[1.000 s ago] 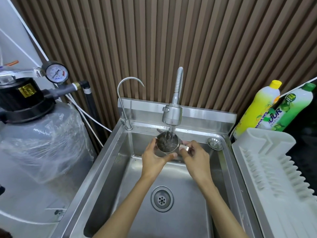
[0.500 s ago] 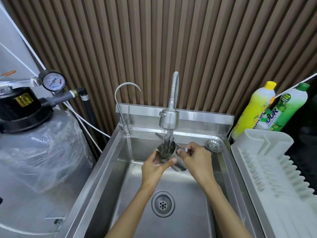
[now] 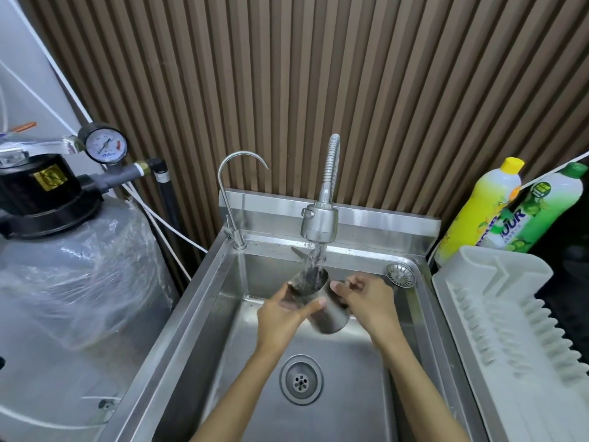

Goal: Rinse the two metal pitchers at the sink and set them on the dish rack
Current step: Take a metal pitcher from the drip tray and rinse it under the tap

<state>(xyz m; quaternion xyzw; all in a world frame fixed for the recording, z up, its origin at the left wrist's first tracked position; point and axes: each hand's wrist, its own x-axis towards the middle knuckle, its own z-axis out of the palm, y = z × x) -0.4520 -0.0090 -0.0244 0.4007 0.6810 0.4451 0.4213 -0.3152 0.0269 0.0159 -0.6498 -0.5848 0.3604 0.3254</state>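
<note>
Head view, looking down into a stainless steel sink [image 3: 191, 317]. We see a metal pitcher [image 3: 318, 301] held over the middle of the basin, tilted so that its mouth faces up and away from us toward the tap and its base points toward the near right. Water falls from the spray faucet [image 3: 319, 225] into the open mouth. The left hand [image 3: 280, 317] wraps the pitcher's left side, thumb laid across the near wall, fingers closed on the far side. The right hand [image 3: 369, 301] is closed at the pitcher's right side, where the handle would be; we cannot tell exactly what the fingers grasp, but they touch the vessel. Both forearms enter from the near edge.

We note the round drain [image 3: 301, 379] in the basin floor, near of the hands, and a loose strainer [image 3: 400, 275] resting on the far right corner of the sink's ledge. A thin gooseneck tap [image 3: 229, 199] stands at the far left of the ledge. Right of the sink lies a white dish rack [image 3: 510, 330], and beyond it stand a yellow bottle [image 3: 478, 212] and a green bottle [image 3: 538, 215], touching one another. Left of the sink is a grey tank [image 3: 70, 282] wrapped in clear film, topped by a black valve head [image 3: 41, 193] and a pressure gauge [image 3: 103, 144]. Only one pitcher is visible to us.
</note>
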